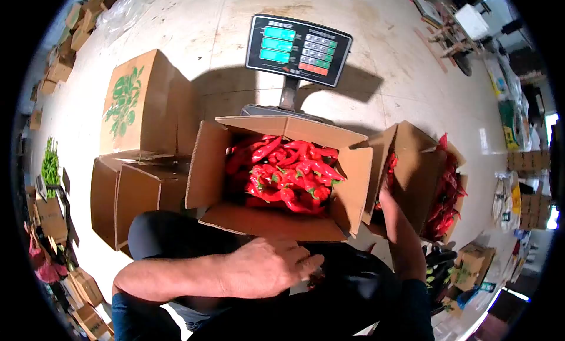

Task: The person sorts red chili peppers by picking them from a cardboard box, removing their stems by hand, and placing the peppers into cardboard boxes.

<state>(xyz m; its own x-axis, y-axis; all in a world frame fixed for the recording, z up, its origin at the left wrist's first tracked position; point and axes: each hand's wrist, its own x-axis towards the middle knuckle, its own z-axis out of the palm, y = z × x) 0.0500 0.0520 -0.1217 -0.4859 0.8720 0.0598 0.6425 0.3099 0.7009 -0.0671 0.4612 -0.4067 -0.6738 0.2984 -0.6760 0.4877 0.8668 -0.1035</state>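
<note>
A cardboard box (259,224) with open flaps stands in front of me on the scale, part filled with long red peppers (288,173) with green stems. My left hand (268,268) is over my lap near the box's front flap, its fingers curled; whatever they may hold is hidden. To the right stands a second open box (415,170). My right hand (385,198) reaches down inside its left side, close to some red peppers (391,163). Its fingers are mostly hidden, so their grip does not show.
The scale's display (298,49) rises behind the middle box. A closed carton (132,105) with a green leaf print and an open box (135,194) are at left. More red peppers (446,199) lie at far right. Green peppers (51,164) show at far left.
</note>
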